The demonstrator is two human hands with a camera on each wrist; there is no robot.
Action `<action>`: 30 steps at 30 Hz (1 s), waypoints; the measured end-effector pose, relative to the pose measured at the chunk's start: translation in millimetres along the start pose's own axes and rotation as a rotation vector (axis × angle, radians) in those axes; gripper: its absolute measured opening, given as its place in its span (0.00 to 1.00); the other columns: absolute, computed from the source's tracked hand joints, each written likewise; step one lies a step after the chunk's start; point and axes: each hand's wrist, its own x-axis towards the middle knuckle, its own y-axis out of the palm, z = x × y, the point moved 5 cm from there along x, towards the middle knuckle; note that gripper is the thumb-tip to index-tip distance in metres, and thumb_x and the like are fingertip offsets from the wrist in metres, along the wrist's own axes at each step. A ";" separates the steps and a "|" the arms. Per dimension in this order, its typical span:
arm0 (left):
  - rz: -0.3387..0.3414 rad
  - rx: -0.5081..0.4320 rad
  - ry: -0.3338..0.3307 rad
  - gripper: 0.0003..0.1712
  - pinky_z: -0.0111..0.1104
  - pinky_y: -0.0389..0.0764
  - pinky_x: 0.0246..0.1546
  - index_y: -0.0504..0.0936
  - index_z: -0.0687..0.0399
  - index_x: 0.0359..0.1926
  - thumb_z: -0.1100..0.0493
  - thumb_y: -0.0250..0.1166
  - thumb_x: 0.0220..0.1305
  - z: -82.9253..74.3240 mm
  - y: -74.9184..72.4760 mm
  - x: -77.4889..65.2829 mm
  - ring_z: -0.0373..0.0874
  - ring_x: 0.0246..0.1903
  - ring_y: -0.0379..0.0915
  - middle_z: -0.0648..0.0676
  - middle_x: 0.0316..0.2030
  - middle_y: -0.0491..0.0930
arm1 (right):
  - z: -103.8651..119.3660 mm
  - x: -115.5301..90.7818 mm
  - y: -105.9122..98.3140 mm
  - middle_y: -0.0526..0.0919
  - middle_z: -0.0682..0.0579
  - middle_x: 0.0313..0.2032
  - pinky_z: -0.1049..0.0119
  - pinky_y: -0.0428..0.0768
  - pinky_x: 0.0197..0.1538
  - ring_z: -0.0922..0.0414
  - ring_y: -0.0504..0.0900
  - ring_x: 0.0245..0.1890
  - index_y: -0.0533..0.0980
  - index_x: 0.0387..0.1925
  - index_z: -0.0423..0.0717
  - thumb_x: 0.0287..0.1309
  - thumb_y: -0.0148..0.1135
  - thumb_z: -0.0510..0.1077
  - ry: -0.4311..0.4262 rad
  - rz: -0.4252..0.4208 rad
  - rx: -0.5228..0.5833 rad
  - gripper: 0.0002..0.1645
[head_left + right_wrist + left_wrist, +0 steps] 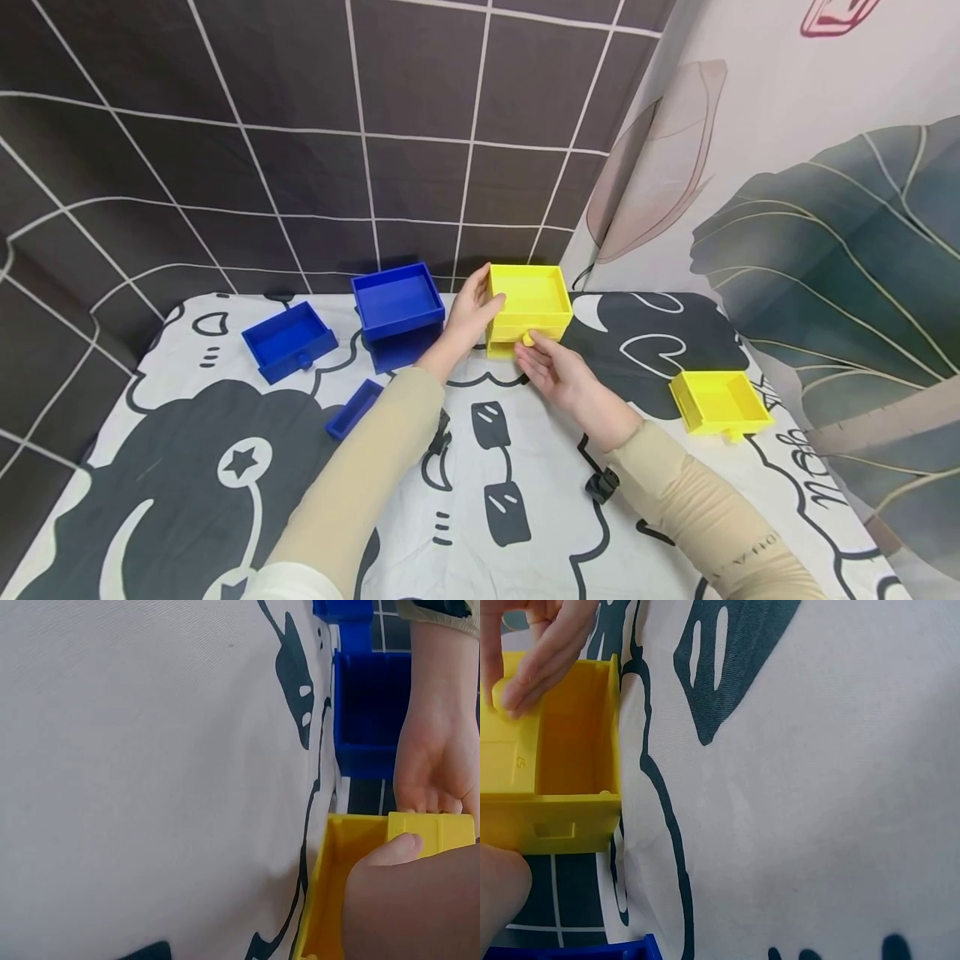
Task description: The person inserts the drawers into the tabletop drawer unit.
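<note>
A small yellow drawer cabinet (531, 287) stands near the back of the cloth, with a drawer front (506, 754) in its upper slot and its lower slot (577, 742) bare inside. My left hand (469, 315) holds the cabinet by its left side, thumb at the front edge. The thumb and fingers of my right hand (558, 377) pinch the round yellow knob (528, 340) on the drawer front. In the right wrist view, the right hand (420, 907) covers much of the cabinet's front.
A blue cabinet (397, 300) stands left of the yellow one. Two loose blue drawers, one farther left (288, 337) and one partly behind the left sleeve (354, 410), lie on the patterned cloth (480, 575). A loose yellow drawer (720, 404) lies at right. A dark checked curtain (300, 167) hangs behind.
</note>
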 end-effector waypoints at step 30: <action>-0.011 -0.022 -0.016 0.39 0.40 0.57 0.85 0.55 0.61 0.83 0.68 0.58 0.77 0.5 0.9 -1.3 0.54 0.84 0.52 0.62 0.83 0.56 | -13.7 -44.9 -79.1 0.93 0.51 0.37 0.69 0.89 0.57 0.61 0.92 0.42 0.87 0.35 0.45 0.80 0.56 0.41 0.064 0.104 0.028 0.17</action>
